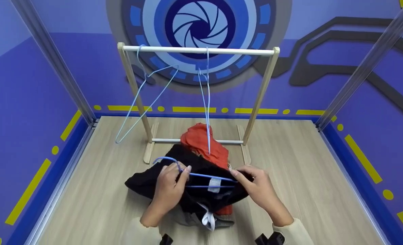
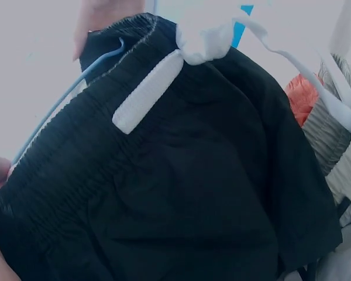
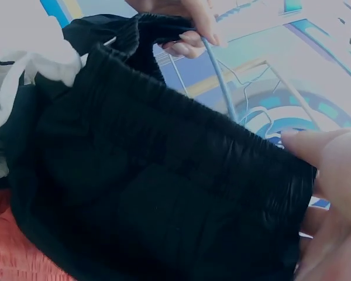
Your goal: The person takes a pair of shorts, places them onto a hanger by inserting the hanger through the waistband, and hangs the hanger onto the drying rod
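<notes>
Black shorts with an elastic waistband and a white drawstring are held up, waist opening facing upward. A blue hanger lies partly inside the opening, its hook sticking out to the left. My left hand grips the hanger just below its hook, at the left of the waistband. At the opposite end, my right hand pinches the waistband, its thumb at the hanger's far end. A pale label shows inside the waist. In the right wrist view, cloth hides the hanger's lower part.
Beyond the shorts stands a wooden rack with two more hangers, one at left and another mid-bar. Orange clothing lies by the rack's base. Grey clothing lies under the shorts on the wooden table.
</notes>
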A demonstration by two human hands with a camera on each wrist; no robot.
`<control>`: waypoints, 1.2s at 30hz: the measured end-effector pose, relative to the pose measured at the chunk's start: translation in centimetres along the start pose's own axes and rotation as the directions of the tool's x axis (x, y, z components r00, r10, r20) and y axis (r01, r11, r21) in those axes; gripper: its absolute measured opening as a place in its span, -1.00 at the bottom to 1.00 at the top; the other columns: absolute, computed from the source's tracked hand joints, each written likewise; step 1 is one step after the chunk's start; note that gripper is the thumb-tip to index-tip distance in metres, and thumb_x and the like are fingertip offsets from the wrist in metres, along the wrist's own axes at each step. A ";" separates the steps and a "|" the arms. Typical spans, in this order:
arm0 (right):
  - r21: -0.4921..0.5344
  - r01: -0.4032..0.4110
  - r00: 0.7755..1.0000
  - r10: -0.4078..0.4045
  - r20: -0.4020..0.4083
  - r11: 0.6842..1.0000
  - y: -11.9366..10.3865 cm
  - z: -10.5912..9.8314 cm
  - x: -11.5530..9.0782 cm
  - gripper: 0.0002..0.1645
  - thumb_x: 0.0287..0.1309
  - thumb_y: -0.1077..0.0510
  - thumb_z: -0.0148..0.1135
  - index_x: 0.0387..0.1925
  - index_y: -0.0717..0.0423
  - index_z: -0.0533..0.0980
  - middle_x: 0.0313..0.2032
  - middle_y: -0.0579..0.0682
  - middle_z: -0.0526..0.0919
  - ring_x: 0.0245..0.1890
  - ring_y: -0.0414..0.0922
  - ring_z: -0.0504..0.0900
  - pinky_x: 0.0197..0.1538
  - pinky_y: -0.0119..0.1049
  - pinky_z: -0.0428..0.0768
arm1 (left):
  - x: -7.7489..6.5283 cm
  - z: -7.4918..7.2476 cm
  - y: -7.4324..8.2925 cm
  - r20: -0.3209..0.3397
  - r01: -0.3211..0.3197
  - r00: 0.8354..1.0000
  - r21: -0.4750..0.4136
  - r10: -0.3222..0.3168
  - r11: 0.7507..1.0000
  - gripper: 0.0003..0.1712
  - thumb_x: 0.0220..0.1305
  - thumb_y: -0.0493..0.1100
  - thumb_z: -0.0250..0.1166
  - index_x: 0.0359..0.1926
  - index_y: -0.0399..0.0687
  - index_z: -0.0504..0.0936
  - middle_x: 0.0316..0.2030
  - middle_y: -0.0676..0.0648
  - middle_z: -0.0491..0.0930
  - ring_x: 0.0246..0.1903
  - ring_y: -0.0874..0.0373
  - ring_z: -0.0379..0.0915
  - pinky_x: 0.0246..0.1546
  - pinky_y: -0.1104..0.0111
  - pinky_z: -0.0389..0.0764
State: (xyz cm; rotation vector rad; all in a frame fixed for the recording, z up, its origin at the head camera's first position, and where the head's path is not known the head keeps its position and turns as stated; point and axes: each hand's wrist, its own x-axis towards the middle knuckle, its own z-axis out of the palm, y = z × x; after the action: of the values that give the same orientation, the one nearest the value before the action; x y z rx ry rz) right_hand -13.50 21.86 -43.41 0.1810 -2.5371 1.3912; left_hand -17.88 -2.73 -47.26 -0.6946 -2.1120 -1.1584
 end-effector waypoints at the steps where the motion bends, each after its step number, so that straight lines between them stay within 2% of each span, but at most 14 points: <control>1: -0.008 -0.007 1.000 0.007 0.023 1.000 0.5 0.1 0.0 -0.95 0.07 0.07 0.26 -0.43 -0.11 0.63 -0.44 -0.25 0.63 -0.37 -0.33 0.54 -0.22 -0.43 0.47 | -0.1 0.0 -0.1 -0.003 0.013 1.000 -0.008 -0.013 1.000 -0.70 0.22 -0.18 0.19 -0.64 0.07 0.40 -0.60 0.18 0.35 -0.53 0.40 0.28 -0.41 0.53 0.25; 4: -0.026 -0.007 0.996 0.009 0.093 1.000 2.2 0.1 0.1 -0.90 0.05 -0.05 0.26 -0.36 -0.20 0.61 -0.38 -0.32 0.64 -0.30 -0.35 0.56 -0.16 -0.42 0.49 | -0.2 -0.1 -0.3 -0.007 0.064 0.998 -0.039 -0.065 0.997 -0.70 0.24 -0.17 0.18 -0.64 0.07 0.41 -0.61 0.19 0.34 -0.57 0.40 0.26 -0.46 0.58 0.29; 6: -0.022 0.030 0.990 -0.026 0.136 0.999 2.7 0.0 0.1 -0.82 0.06 -0.07 0.24 -0.28 -0.18 0.61 -0.32 -0.31 0.64 -0.25 -0.34 0.57 -0.14 -0.42 0.50 | -0.2 -0.2 -0.5 -0.007 0.100 0.995 -0.058 -0.101 0.993 -0.69 0.24 -0.16 0.17 -0.65 0.06 0.42 -0.62 0.19 0.34 -0.59 0.39 0.25 -0.50 0.59 0.29; 10: 0.033 0.109 0.963 -0.113 0.244 0.994 3.4 -0.7 -0.1 -0.72 0.16 -0.01 0.16 -0.08 -0.12 0.54 -0.16 -0.22 0.63 -0.13 -0.28 0.57 -0.07 -0.42 0.49 | -0.3 -0.4 -1.0 -0.011 0.151 0.988 -0.088 -0.153 0.985 -0.67 0.24 -0.16 0.17 -0.67 0.05 0.43 -0.66 0.16 0.34 -0.62 0.38 0.24 -0.52 0.58 0.28; 13: 0.065 0.141 0.942 -0.154 0.299 0.988 3.6 -1.3 -0.4 -0.69 0.22 0.07 0.09 0.02 -0.11 0.48 -0.06 -0.17 0.59 -0.05 -0.27 0.53 0.00 -0.45 0.45 | 0.0 -0.9 -0.4 -0.013 0.169 0.985 -0.122 -0.172 0.978 -0.68 0.23 -0.23 0.18 -0.68 -0.04 0.44 -0.66 0.09 0.37 -0.62 0.33 0.27 -0.52 0.57 0.29; 17: 0.062 0.165 0.950 -0.176 0.256 0.984 2.7 -1.8 -0.9 -0.70 0.20 0.18 0.11 -0.01 -0.03 0.49 -0.09 -0.12 0.61 -0.07 -0.27 0.54 -0.01 -0.44 0.44 | 0.1 -1.1 -0.6 0.001 0.192 0.981 -0.154 -0.194 0.969 -0.68 0.24 -0.23 0.17 -0.67 -0.06 0.44 -0.65 0.09 0.38 -0.61 0.30 0.29 -0.50 0.54 0.33; 19: 0.053 0.159 0.957 -0.167 0.237 0.986 1.9 -2.0 -1.0 -0.72 0.18 0.20 0.13 -0.05 0.01 0.52 -0.12 -0.11 0.63 -0.10 -0.29 0.54 -0.03 -0.44 0.45 | -0.2 -0.8 -1.3 0.006 0.198 0.980 -0.158 -0.199 0.967 -0.67 0.26 -0.19 0.16 -0.67 -0.03 0.44 -0.64 0.13 0.38 -0.60 0.33 0.29 -0.50 0.53 0.35; 21: 0.044 0.138 0.965 -0.144 0.219 0.990 1.1 -2.1 -1.1 -0.75 0.17 0.20 0.14 -0.09 0.02 0.54 -0.16 -0.12 0.64 -0.13 -0.30 0.55 -0.05 -0.43 0.47 | -0.2 -0.7 -1.2 0.000 0.196 0.980 -0.159 -0.199 0.968 -0.67 0.24 -0.24 0.17 -0.68 -0.07 0.44 -0.65 0.10 0.38 -0.60 0.32 0.28 -0.51 0.52 0.34; 25: 0.030 0.106 0.973 -0.110 0.203 0.994 0.7 -2.2 -1.1 -0.81 0.16 0.18 0.16 -0.17 0.01 0.57 -0.27 -0.14 0.65 -0.30 -0.35 0.52 -0.19 -0.44 0.47 | -0.2 -0.8 -1.1 -0.012 0.187 0.981 -0.157 -0.191 0.970 -0.68 0.20 -0.31 0.18 -0.69 -0.11 0.43 -0.66 0.07 0.36 -0.61 0.31 0.26 -0.53 0.50 0.32; 29: 0.035 0.124 0.975 -0.129 0.180 0.992 0.7 -2.1 -1.1 -0.88 0.14 0.21 0.17 -0.27 0.05 0.58 -0.39 -0.11 0.64 -0.42 -0.35 0.47 -0.29 -0.44 0.45 | -0.2 -0.8 -1.1 0.001 0.204 0.978 -0.165 -0.206 0.965 -0.67 0.24 -0.22 0.17 -0.68 -0.03 0.43 -0.65 0.12 0.37 -0.60 0.34 0.27 -0.52 0.52 0.33; 33: 0.034 0.133 0.976 -0.137 0.168 0.991 0.6 -1.9 -1.0 -0.89 0.12 0.21 0.19 -0.30 0.05 0.59 -0.41 -0.11 0.64 -0.45 -0.35 0.47 -0.32 -0.44 0.46 | -0.2 -1.0 -1.0 0.003 0.209 0.977 -0.171 -0.212 0.963 -0.65 0.27 -0.16 0.15 -0.68 0.01 0.43 -0.64 0.14 0.37 -0.60 0.34 0.27 -0.52 0.53 0.34; 36: 0.016 0.137 0.976 -0.137 0.170 0.990 0.5 -1.8 -1.0 -0.88 0.13 0.20 0.18 -0.28 0.03 0.60 -0.36 -0.13 0.66 -0.39 -0.35 0.52 -0.29 -0.43 0.49 | -0.1 -1.0 -0.8 -0.002 0.200 0.979 -0.160 -0.203 0.967 -0.65 0.26 -0.17 0.15 -0.68 0.02 0.43 -0.65 0.15 0.36 -0.61 0.35 0.27 -0.52 0.53 0.34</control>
State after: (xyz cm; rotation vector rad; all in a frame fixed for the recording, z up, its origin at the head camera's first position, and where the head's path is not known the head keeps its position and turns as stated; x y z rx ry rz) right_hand -12.36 23.63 -43.18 0.4869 -2.6002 1.3820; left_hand -18.08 -3.98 -47.32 -0.5454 -2.1296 -1.4508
